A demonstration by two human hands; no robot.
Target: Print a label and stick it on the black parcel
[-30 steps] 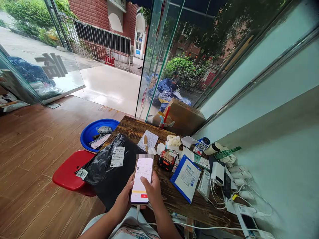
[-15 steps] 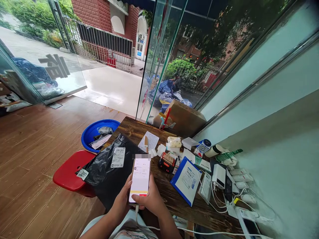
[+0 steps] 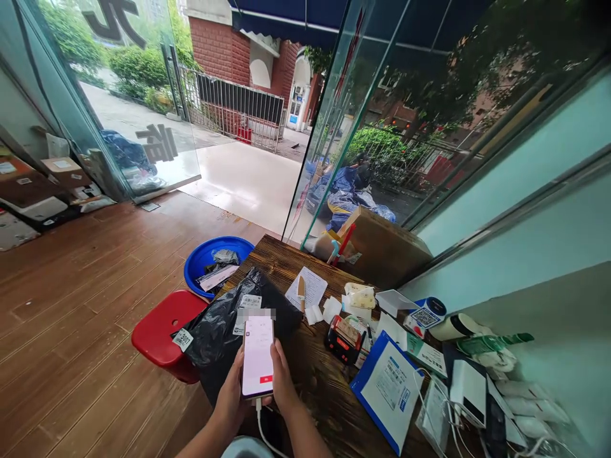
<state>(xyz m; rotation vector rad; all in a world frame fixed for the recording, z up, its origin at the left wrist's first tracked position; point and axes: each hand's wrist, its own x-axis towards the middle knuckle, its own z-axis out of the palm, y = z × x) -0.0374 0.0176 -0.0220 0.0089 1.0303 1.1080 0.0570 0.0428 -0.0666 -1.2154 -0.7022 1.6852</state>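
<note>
A smartphone (image 3: 258,359) with a lit screen is held upright between my two hands, a white charging cable (image 3: 260,413) plugged into its lower end. My left hand (image 3: 231,385) wraps its left edge. Along the right edge, the fingers and thumb of my right hand (image 3: 282,381) close on it. Behind the phone lies a black plastic parcel bag (image 3: 217,331) with white labels, partly covered by the phone. It rests on the dark wooden table (image 3: 310,388) and hangs over its left side.
A red stool (image 3: 160,324) and a blue basin (image 3: 195,257) with parcels stand left of the table. On the table are a knife (image 3: 301,289) on a paper sheet, a black-and-red device (image 3: 342,340), a blue-edged envelope (image 3: 389,388) and a power bank (image 3: 468,391). A cardboard box (image 3: 386,245) leans behind.
The view has turned left, so the surroundings sit farther right. My right thumb has moved off the screen to the phone's edge. The yellow band on the screen is gone.
</note>
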